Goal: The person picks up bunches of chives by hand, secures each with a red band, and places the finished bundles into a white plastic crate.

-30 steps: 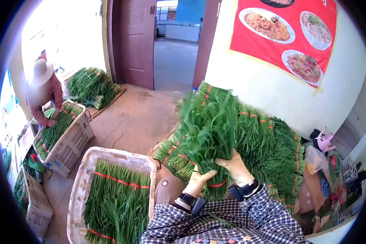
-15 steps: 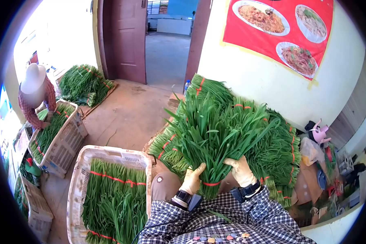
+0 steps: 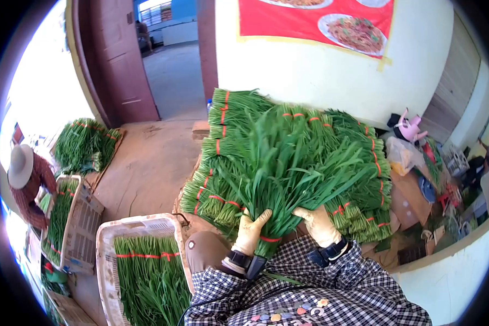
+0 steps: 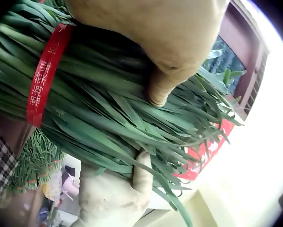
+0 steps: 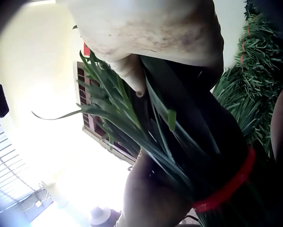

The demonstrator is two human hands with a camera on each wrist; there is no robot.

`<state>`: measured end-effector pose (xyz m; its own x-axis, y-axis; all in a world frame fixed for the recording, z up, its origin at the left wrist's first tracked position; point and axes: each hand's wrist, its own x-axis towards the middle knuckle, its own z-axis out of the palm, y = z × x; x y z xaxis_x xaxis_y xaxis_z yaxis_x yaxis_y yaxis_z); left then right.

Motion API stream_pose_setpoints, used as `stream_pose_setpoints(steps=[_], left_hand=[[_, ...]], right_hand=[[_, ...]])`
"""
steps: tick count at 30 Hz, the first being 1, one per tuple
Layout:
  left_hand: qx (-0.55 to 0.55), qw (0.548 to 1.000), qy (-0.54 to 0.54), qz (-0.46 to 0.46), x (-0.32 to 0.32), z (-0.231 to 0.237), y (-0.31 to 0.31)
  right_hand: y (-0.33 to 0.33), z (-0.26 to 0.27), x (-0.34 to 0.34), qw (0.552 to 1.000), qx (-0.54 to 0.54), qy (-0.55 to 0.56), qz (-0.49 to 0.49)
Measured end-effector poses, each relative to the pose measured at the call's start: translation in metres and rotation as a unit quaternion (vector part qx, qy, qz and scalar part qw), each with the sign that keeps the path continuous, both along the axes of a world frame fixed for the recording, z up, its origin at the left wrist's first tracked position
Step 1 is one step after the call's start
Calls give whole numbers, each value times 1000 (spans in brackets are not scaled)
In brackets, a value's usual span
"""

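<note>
A bundle of green Chinese chives point(image 3: 271, 206) is held in front of the lap, its leaves fanning forward and to the right. A red printed band point(image 4: 45, 75) circles it near the stem ends. My left hand point(image 3: 250, 231), in a pale glove, grips the bundle's left side just above the band, thumb across the leaves. From the other side my right hand point(image 3: 318, 224), gloved too, holds the leaves with its thumb on top. In the right wrist view the right glove point(image 5: 155, 33) covers the upper side of the bundle; its far fingers are hidden behind leaves.
Banded chive bundles point(image 3: 358, 157) are piled ahead against the wall. A plastic crate point(image 3: 141, 221) with more bundles stands at my left knee. Farther left, a person in a hat point(image 3: 30, 179) bends over another crate point(image 3: 84, 228). Bags and clutter point(image 3: 407, 157) lie at right.
The leaves, bunched upright a second ago, have spread wide and tipped forward over the pile. Both hands keep holding the bundle. The head view has swung to the right and down.
</note>
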<state>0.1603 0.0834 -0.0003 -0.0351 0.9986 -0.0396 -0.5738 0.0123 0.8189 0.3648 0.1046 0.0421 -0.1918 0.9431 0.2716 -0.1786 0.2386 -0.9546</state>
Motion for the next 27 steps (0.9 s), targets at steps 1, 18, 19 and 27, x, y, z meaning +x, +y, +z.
stream_pose_setpoints(steps=[1,18,19,27], left_hand=[[16,999,36,-18,1,3,6],[211,836,507,1,39,-17,9],[219,854,470,-30,35,-23,19],[203,821,502,-183,17,85,41]], right_hand=[[-5,4,3,1000,-4,10,-10],[-27,-14,37,967,-130,185,-115],[-30,-10,39,972,-121,170,-109],[-44,17,56,978,-122,156,-72]])
